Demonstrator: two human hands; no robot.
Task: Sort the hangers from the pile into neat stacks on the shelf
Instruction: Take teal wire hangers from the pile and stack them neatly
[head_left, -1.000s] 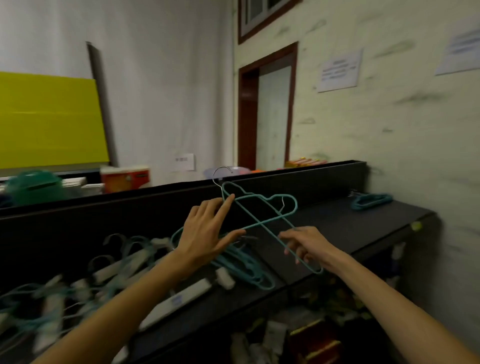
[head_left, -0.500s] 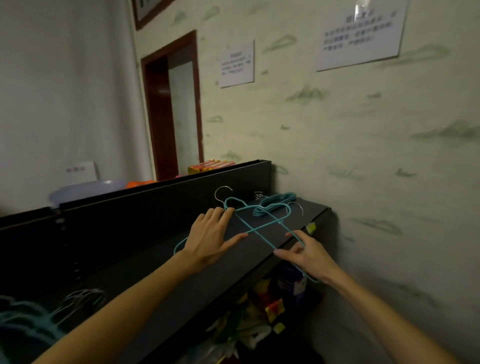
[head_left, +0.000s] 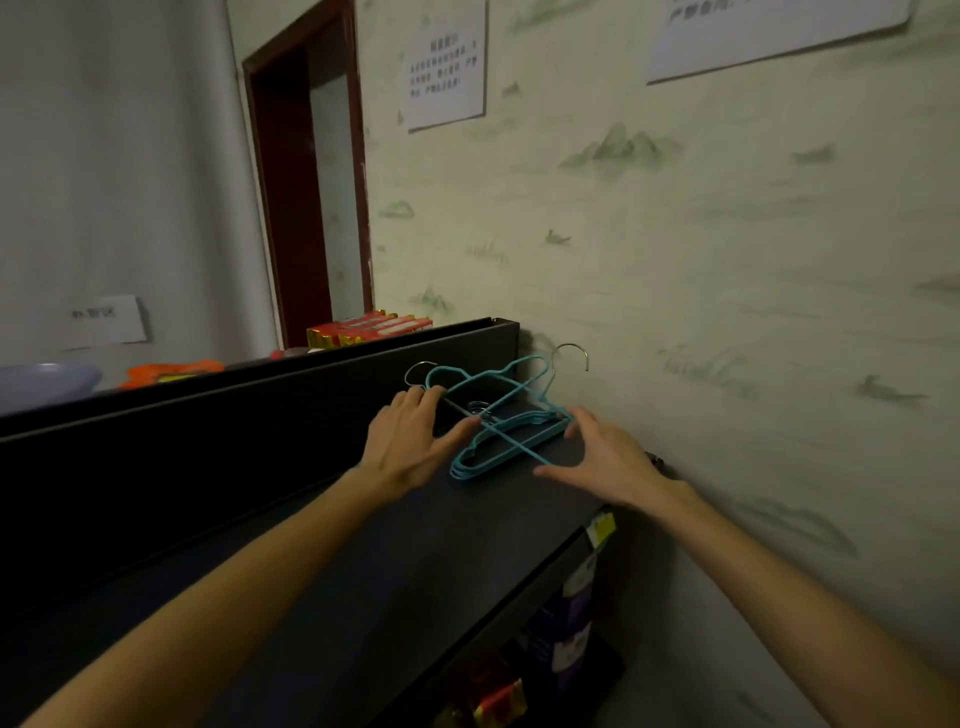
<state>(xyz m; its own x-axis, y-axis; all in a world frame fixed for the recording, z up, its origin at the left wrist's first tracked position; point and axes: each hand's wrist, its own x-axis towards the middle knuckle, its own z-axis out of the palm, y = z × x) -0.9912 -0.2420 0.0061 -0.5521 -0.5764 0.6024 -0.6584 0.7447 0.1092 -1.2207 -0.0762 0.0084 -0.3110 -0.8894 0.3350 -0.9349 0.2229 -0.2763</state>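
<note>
Two teal wire hangers (head_left: 491, 397) with metal hooks lie crossed just above a small stack of teal hangers (head_left: 480, 460) at the right end of the dark shelf (head_left: 415, 551). My left hand (head_left: 410, 441) grips the crossed pair near one hook, fingers on top and thumb below. My right hand (head_left: 608, 460) holds their other ends between a spread forefinger and thumb. The crossed pair touches the stack's upper end. The pile of unsorted hangers is out of view.
A papered wall (head_left: 727, 312) stands right beside the shelf end. A black back panel (head_left: 260, 431) runs behind the shelf, with red boxes (head_left: 369, 327), an orange packet (head_left: 171, 370) and a pale bowl (head_left: 47, 382) beyond it. Packaged goods (head_left: 519, 696) sit below the shelf.
Both hands have carried the two hangers from the pile at the left to the shelf's right end and lowered them onto the stack. My view swung right with them.
</note>
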